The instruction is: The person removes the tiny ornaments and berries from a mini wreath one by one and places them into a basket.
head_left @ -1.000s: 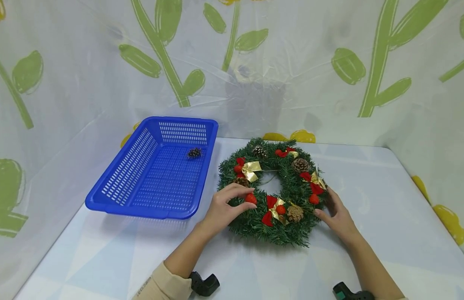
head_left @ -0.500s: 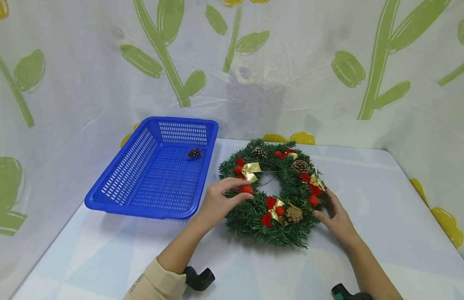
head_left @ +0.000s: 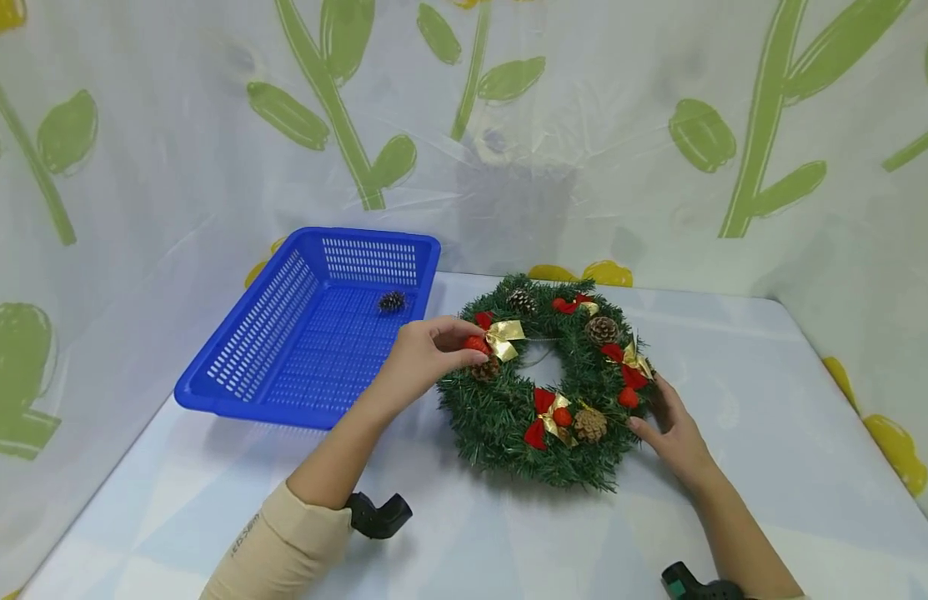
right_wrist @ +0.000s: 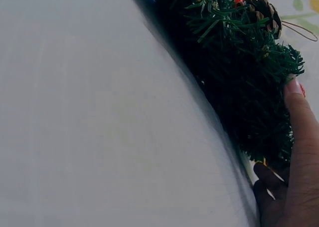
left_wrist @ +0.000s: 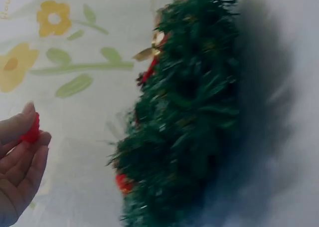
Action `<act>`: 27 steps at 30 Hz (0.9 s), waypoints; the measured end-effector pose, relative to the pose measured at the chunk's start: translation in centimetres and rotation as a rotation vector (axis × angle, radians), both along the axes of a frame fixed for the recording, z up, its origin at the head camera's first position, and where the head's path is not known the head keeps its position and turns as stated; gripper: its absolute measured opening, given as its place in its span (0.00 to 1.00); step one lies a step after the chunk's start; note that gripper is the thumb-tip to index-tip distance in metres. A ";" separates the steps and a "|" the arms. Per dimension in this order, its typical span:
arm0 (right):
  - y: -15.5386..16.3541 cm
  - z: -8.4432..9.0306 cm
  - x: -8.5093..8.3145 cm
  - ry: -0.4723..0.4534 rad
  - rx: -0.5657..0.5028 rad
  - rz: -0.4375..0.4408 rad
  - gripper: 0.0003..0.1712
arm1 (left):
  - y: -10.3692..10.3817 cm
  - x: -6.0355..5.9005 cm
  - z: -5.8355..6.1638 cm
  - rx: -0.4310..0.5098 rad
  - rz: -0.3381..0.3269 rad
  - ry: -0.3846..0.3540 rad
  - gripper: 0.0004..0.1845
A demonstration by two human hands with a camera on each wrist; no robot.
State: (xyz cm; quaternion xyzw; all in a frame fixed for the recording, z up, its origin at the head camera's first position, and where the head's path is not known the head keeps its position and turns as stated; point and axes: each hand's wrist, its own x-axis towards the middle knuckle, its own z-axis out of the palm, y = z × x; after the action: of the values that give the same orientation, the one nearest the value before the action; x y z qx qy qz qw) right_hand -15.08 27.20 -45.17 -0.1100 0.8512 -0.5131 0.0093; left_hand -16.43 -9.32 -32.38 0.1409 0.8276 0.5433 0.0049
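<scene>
A green wreath lies on the table, decorated with pine cones, red balls and red-and-gold bows. Between thumb and fingertips, my left hand pinches a small red textured ball above the wreath's left side, by a gold bow. The left wrist view shows this ball held apart from the greenery. My right hand grips the wreath's right edge; in the right wrist view its thumb lies on the greenery, the fingers curled underneath and partly hidden.
Left of the wreath stands a blue perforated basket with one dark pine cone inside. A brown pine cone sits on the wreath just below the left hand. Behind the table hangs a flower-printed curtain.
My left hand has moved up and left with the red ball, from the wreath's lower left toward the gold bow, uncovering the brown pine cone. The right hand has stayed at the wreath's edge.
</scene>
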 end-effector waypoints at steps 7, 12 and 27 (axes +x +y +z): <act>0.2 -0.1 -0.2 0.003 -0.007 0.001 0.48 | -1.1 -2.3 2.6 -0.036 -0.056 -0.086 0.17; 0.2 0.1 -0.2 -0.014 -0.013 0.000 0.49 | -1.9 -3.7 3.9 -0.064 -0.069 -0.116 0.18; 0.1 0.0 -0.1 -0.022 -0.017 -0.007 0.48 | -4.9 -6.4 5.7 -0.117 -0.076 -0.170 0.18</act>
State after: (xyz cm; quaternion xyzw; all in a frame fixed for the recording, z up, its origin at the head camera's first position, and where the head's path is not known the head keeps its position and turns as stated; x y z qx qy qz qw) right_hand -15.21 27.27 -45.15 -0.1012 0.8471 -0.5215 0.0161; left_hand -22.85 -14.21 -26.69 0.1249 0.8487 0.5033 0.1039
